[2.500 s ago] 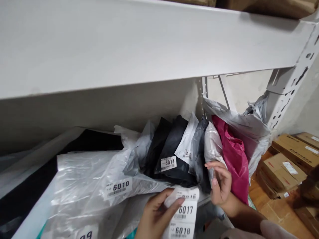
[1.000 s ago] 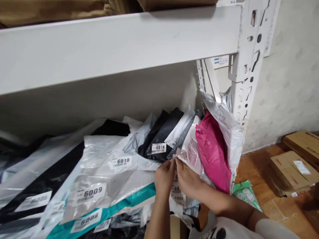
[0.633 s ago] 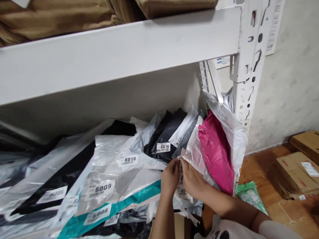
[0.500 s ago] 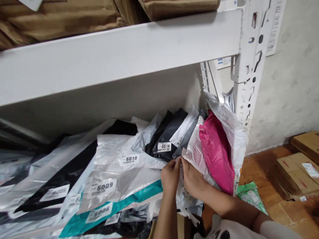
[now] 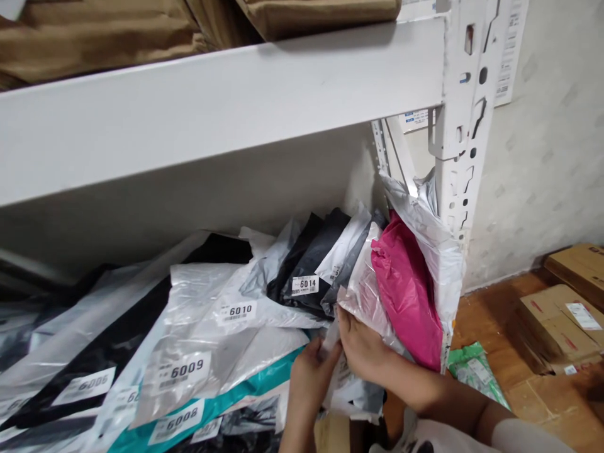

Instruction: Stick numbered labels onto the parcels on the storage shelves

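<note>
White metal shelf [image 5: 236,107] stood against a pale, textured wall [image 5: 542,157]. Cardboard boxes [image 5: 561,314] lay on the wooden floor [image 5: 481,321] at right.

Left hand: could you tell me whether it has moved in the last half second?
Yes. The left hand, pinching a white label strip, has dropped lower, away from the 6014 label.

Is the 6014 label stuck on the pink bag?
No, the 6014 label sits on a black bag, left of the pink bag.

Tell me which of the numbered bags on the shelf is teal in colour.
The bag labelled 6008, lowest at the front. 6009 and 6010 are clear or white, 6014 is black.
</note>
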`<control>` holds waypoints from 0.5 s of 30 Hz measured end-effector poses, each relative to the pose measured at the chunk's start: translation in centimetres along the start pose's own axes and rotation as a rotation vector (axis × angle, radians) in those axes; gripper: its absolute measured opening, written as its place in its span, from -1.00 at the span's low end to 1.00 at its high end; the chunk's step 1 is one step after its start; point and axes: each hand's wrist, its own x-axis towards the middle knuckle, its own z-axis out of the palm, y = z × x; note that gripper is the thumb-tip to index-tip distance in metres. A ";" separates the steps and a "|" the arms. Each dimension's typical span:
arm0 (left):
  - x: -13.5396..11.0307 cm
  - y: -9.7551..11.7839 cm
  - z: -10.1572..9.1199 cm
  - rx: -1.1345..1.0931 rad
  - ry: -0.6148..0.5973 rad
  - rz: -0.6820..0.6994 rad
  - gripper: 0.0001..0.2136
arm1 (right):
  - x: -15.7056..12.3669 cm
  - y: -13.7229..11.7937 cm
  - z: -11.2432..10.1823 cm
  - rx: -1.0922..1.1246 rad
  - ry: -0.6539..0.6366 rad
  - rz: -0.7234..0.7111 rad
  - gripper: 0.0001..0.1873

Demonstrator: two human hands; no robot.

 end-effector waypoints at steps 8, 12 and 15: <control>-3.4 0.2 -4.1 -0.056 0.016 0.219 -0.54 | -2.3 0.3 -4.7 0.386 0.106 -0.255 -0.36; -3.9 0.4 -5.9 0.015 0.071 0.423 -0.58 | -2.2 0.0 -4.6 0.277 0.004 -0.186 -0.35; -4.3 -0.6 -6.5 -0.039 0.066 0.381 -0.59 | -1.8 -0.2 -5.0 0.226 -0.057 -0.149 -0.43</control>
